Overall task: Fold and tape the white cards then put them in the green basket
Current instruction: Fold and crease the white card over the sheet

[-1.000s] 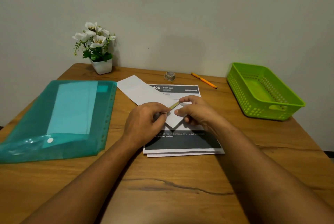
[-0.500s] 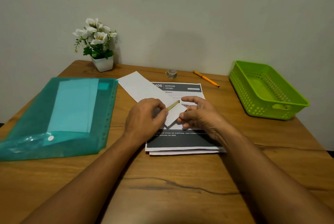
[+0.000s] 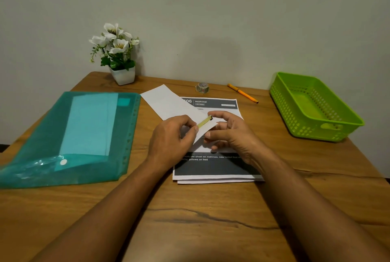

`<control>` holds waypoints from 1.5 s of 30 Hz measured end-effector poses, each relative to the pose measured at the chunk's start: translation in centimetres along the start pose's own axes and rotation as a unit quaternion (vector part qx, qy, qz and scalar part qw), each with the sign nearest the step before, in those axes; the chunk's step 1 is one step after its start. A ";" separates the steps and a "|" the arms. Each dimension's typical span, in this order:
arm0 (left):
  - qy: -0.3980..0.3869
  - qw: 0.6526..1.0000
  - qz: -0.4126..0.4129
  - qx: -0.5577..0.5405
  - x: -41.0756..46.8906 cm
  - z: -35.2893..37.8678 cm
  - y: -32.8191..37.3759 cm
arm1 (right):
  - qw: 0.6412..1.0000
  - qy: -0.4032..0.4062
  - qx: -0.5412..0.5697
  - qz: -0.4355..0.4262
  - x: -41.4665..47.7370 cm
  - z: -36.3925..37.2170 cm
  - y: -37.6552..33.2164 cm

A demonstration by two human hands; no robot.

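A small folded white card [image 3: 205, 129] is held just above the printed sheets at the table's middle. A yellowish tape strip [image 3: 204, 122] lies along its upper edge. My left hand [image 3: 171, 138] pinches the card's left end, thumb on the tape. My right hand [image 3: 229, 133] curls its fingers around the card's right side, index fingertip near the tape's far end. A second white card [image 3: 166, 102] lies flat behind them. The green basket [image 3: 312, 106] stands at the right with nothing visible inside. A tape roll [image 3: 203, 87] sits near the back edge.
Printed sheets [image 3: 213, 168] lie under my hands. A teal plastic folder [image 3: 69, 135] with paper inside covers the left side. A potted white flower [image 3: 117, 54] stands at the back left, an orange pen [image 3: 242, 93] at the back near the basket. The wall runs behind the table.
The folded card has tilted up slightly in both hands. My right hand has loosened from a flat press into curled fingers round the card's right side. The view shifted a little.
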State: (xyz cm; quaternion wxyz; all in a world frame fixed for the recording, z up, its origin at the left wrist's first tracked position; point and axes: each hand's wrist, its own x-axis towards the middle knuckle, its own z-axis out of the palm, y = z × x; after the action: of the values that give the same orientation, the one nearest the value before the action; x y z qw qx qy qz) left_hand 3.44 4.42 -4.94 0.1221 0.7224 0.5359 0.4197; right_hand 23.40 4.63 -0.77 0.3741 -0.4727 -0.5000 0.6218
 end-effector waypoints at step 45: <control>0.099 0.993 0.065 -0.024 2.1 -3.4 2.8 | 0.942 0.159 -0.171 -0.241 0.7 1.5 -8.9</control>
State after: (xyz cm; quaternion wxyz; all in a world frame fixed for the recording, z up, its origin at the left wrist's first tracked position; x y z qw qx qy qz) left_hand 2.94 4.28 -0.09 0.0589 0.7074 0.4869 0.5089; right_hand 21.67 6.80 7.83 0.5009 -0.4880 -0.6316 0.3347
